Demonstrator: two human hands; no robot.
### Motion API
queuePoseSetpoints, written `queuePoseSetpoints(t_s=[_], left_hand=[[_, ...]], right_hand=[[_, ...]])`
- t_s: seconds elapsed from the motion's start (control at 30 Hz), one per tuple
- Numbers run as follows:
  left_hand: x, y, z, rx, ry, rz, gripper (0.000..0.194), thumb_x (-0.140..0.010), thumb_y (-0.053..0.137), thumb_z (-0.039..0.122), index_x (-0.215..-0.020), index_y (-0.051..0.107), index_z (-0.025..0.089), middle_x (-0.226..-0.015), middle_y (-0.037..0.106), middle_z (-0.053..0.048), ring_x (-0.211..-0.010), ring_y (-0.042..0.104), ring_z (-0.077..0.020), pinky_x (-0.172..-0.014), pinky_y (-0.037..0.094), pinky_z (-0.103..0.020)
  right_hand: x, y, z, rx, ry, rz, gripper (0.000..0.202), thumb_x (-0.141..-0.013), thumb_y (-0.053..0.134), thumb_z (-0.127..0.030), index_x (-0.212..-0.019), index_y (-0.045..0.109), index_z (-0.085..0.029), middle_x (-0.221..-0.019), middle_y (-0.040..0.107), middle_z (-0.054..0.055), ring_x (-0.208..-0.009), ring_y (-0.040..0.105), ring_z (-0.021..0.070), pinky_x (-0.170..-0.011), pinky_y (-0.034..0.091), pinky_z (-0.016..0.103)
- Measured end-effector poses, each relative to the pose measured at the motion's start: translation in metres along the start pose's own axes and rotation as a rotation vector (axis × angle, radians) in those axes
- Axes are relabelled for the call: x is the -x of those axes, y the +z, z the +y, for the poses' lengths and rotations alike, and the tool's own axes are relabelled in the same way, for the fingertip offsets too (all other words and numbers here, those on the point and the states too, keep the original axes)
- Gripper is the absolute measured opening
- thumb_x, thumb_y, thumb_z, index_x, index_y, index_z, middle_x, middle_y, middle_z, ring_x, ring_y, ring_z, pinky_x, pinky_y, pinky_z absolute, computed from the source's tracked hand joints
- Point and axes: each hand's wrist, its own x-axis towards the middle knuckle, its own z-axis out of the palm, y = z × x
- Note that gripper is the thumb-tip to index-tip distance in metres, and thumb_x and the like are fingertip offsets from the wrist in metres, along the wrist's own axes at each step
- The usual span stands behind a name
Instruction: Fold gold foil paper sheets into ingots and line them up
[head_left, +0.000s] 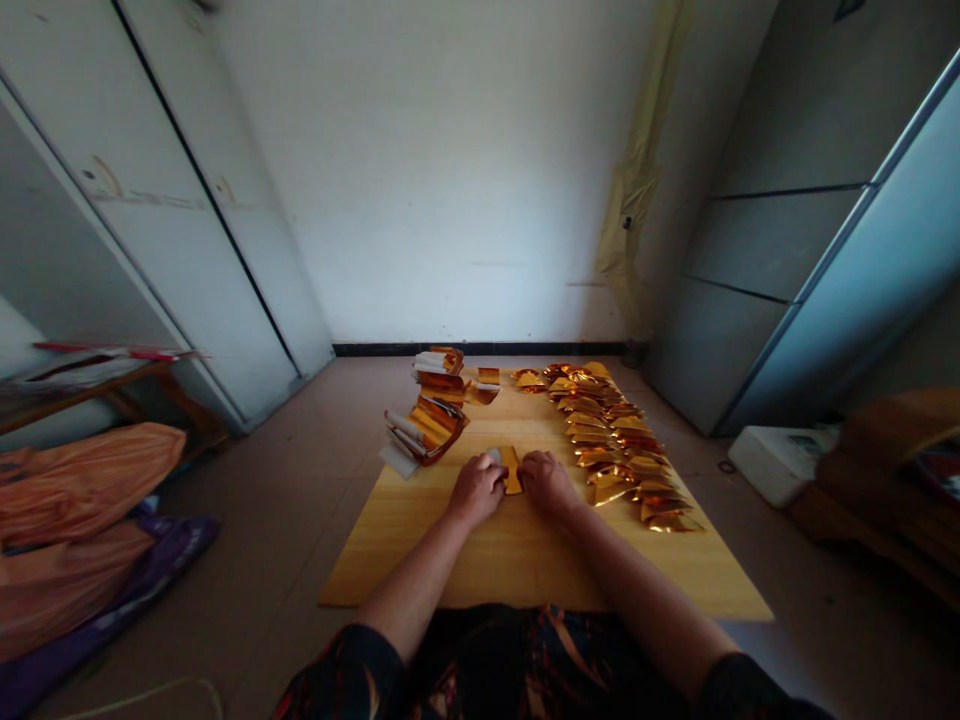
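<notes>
A small gold foil sheet with a pale edge at its upper left lies on the wooden board. My left hand grips its left side with curled fingers. On the opposite side, my right hand has its fingers bent onto the sheet's right edge. Stacks of flat gold and white sheets sit at the board's back left, with a few loose sheets beside them. Rows of folded gold foil pieces run down the right side of the board.
White cabinets stand at the left and a grey refrigerator-like unit at the right. Orange and purple bags lie at the left. A white box rests on the floor at the right, near wooden furniture.
</notes>
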Motion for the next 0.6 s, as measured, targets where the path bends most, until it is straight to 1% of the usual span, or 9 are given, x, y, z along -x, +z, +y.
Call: queuePoseSetpoints(t_s=[0.07,0.13,0.23,0.33,0.4,0.47,0.6], left_hand=[[0.000,0.000,-0.001,0.019,-0.003,0.001,0.024,-0.078,0.057,0.017,-0.097,0.070,0.020,-0.092,0.059,-0.007,-0.089,0.053,-0.0183,-0.081,0.043,-0.031],[-0.001,0.001,-0.001,0.032,-0.007,0.002,0.024,-0.077,0.057,0.016,-0.097,0.070,0.021,-0.092,0.059,-0.006,-0.090,0.053,-0.0182,-0.082,0.043,-0.030],[-0.001,0.002,-0.003,0.034,-0.005,0.005,0.024,-0.076,0.057,0.016,-0.096,0.070,0.021,-0.092,0.058,-0.006,-0.090,0.053,-0.0181,-0.082,0.044,-0.029],[-0.001,0.002,-0.004,0.027,0.009,0.004,0.024,-0.077,0.056,0.017,-0.097,0.070,0.021,-0.090,0.058,-0.006,-0.088,0.052,-0.0177,-0.080,0.044,-0.029],[-0.001,0.002,-0.004,0.027,0.023,0.002,0.024,-0.078,0.055,0.017,-0.096,0.071,0.021,-0.089,0.058,-0.006,-0.087,0.052,-0.0175,-0.079,0.044,-0.029],[-0.001,0.002,-0.004,0.024,0.031,0.001,0.024,-0.077,0.055,0.017,-0.095,0.071,0.021,-0.089,0.058,-0.006,-0.086,0.052,-0.0174,-0.078,0.044,-0.029],[-0.001,0.004,-0.005,0.005,0.028,0.005,0.026,-0.077,0.054,0.017,-0.096,0.071,0.020,-0.089,0.059,-0.007,-0.086,0.052,-0.0181,-0.079,0.044,-0.031]], right_hand=[[-0.005,-0.001,0.000,-0.026,0.018,-0.027,0.027,-0.088,0.042,-0.017,-0.089,0.069,-0.018,-0.096,0.066,0.006,-0.092,0.056,0.0153,-0.085,0.039,0.024],[-0.012,-0.001,0.000,-0.035,0.091,-0.033,0.028,-0.090,0.039,-0.018,-0.095,0.067,-0.016,-0.095,0.067,0.008,-0.093,0.058,0.0157,-0.086,0.039,0.024],[-0.029,0.001,-0.003,-0.053,0.264,-0.012,0.030,-0.091,0.040,-0.023,-0.111,0.060,-0.013,-0.106,0.064,0.012,-0.097,0.060,0.0167,-0.082,0.042,0.023],[-0.049,0.001,-0.008,-0.040,0.377,-0.060,0.033,-0.084,0.048,-0.019,-0.115,0.058,-0.014,-0.112,0.062,0.014,-0.095,0.063,0.0185,-0.077,0.046,0.025],[-0.062,0.001,-0.011,-0.043,0.416,-0.124,0.037,-0.075,0.057,-0.017,-0.112,0.060,-0.014,-0.106,0.065,0.014,-0.093,0.064,0.0212,-0.072,0.048,0.026],[-0.073,0.001,-0.012,-0.029,0.463,-0.178,0.037,-0.068,0.065,-0.017,-0.105,0.064,-0.013,-0.097,0.068,0.014,-0.088,0.066,0.0232,-0.065,0.050,0.026],[-0.090,0.003,-0.009,-0.033,0.438,-0.227,0.027,-0.056,0.074,-0.018,-0.083,0.070,-0.017,-0.073,0.070,0.009,-0.069,0.067,0.0215,-0.051,0.048,0.023]])
